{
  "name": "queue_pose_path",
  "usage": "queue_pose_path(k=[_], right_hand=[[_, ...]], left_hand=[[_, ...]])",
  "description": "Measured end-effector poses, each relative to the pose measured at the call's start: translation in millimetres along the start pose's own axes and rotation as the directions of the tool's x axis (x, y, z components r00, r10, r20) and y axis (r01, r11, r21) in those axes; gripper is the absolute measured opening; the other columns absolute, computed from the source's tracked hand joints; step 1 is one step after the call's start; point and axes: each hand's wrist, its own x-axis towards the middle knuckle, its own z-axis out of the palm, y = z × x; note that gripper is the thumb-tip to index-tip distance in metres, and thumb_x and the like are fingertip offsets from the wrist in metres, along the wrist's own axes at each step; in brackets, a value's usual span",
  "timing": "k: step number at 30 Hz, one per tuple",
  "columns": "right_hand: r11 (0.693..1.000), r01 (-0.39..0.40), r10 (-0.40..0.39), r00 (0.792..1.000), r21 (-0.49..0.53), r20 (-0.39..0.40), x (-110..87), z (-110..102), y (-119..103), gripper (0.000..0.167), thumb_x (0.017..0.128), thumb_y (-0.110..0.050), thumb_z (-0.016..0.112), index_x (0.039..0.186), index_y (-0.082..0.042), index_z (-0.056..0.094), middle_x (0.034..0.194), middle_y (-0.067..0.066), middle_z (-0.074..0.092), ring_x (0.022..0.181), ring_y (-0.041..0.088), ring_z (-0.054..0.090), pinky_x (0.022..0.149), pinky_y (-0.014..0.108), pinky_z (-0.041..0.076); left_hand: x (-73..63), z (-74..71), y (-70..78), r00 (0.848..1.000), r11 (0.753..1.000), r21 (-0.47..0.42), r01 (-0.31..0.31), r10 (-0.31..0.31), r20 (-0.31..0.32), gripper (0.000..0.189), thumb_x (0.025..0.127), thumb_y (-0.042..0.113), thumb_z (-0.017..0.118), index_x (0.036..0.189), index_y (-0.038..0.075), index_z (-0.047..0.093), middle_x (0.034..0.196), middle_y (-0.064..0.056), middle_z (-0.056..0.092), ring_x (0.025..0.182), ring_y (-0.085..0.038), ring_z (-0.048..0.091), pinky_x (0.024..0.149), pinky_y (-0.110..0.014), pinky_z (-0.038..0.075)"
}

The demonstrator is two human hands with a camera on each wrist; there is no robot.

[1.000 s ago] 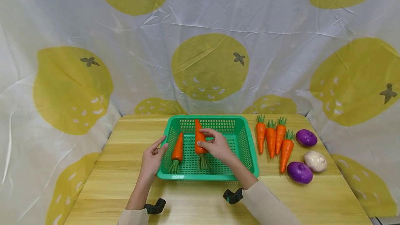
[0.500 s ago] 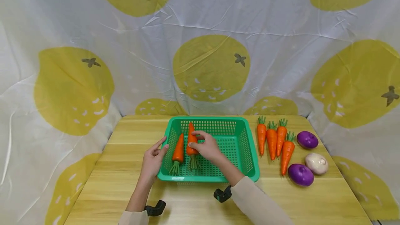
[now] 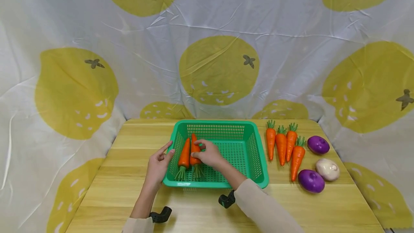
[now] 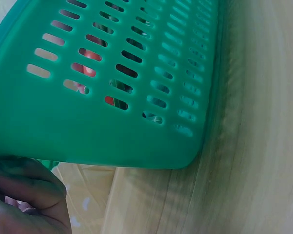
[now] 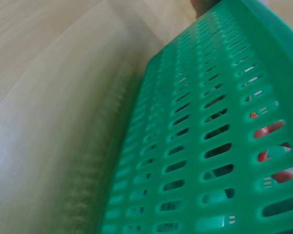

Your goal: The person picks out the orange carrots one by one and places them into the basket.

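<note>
Right grip [image 3: 210,154] pinched one carrot [image 3: 194,148], left grip [image 3: 157,168] the basket [image 3: 210,184]; releasing gently beside the left carrot [image 3: 184,154] seemed best.

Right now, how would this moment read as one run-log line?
green basket: two carrots inside; right hand: grips the right carrot; left hand: at basket's left rim; table, right side: four carrots, two purple vegetables, one white vegetable

- Yellow-brown, streaked wood-grain tabletop [image 3: 129,186].
- Toward its right end, a glossy purple round bulb [image 3: 318,145]; nearer the viewer, a second purple round bulb [image 3: 311,181].
- Glossy cream-white round bulb [image 3: 327,169], just right of the nearer purple one.
- Creased white cloth [image 3: 284,24], large yellow lemon prints [image 3: 220,70]; blurred yellowish patch [image 4: 83,190], left-wrist view, probably the same cloth.
</note>
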Motion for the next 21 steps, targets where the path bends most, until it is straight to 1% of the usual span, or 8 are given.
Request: queue_pose_path(k=[7,13,17,21], right_hand=[[0.999,-0.018,0.019,1.000,-0.042,0.007,-2.0,4.2,3.4,0.047,0.096,-0.020,0.075,0.140,-0.013,0.060,0.128,0.020,0.059,0.097,0.026,0.067,0.073,0.036,0.059],[0.999,-0.047,0.047,0.999,-0.024,0.026,-1.9,5.1,5.9,0.049,0.097,-0.022,0.074,0.142,-0.010,0.057,0.132,0.022,0.058,0.098,0.026,0.067,0.076,0.035,0.059],[0.997,-0.069,0.068,0.997,0.018,0.047,-0.3,5.4,8.4,0.051,0.097,-0.025,0.074,0.143,-0.009,0.055,0.137,0.023,0.057,0.104,0.028,0.067,0.082,0.039,0.059],[0.994,-0.099,0.095,0.993,0.051,0.064,-1.9,4.3,6.6,0.054,0.098,-0.027,0.072,0.145,-0.008,0.051,0.144,0.024,0.053,0.115,0.033,0.064,0.091,0.048,0.056]], left_hand=[[0.9,0.2,-1.0,1.000,1.000,0.007,0.001,-0.001,-0.007,0.045,0.100,0.040,0.069,0.143,0.033,0.062,0.061,0.005,0.037,0.045,-0.007,0.027,0.043,-0.021,0.022],[0.3,0.5,1.4,1.000,1.000,0.001,0.008,-0.008,-0.004,0.047,0.098,0.043,0.070,0.143,0.034,0.062,0.062,0.006,0.038,0.046,-0.008,0.027,0.044,-0.021,0.022],[-0.3,0.4,2.4,1.000,1.000,-0.001,0.012,-0.012,-0.006,0.046,0.098,0.042,0.070,0.143,0.034,0.062,0.063,0.005,0.038,0.046,-0.008,0.028,0.044,-0.020,0.023],[0.0,-0.4,1.9,1.000,1.000,-0.004,0.015,-0.015,-0.005,0.047,0.098,0.042,0.070,0.143,0.033,0.062,0.063,0.006,0.038,0.046,-0.008,0.029,0.044,-0.021,0.024]])
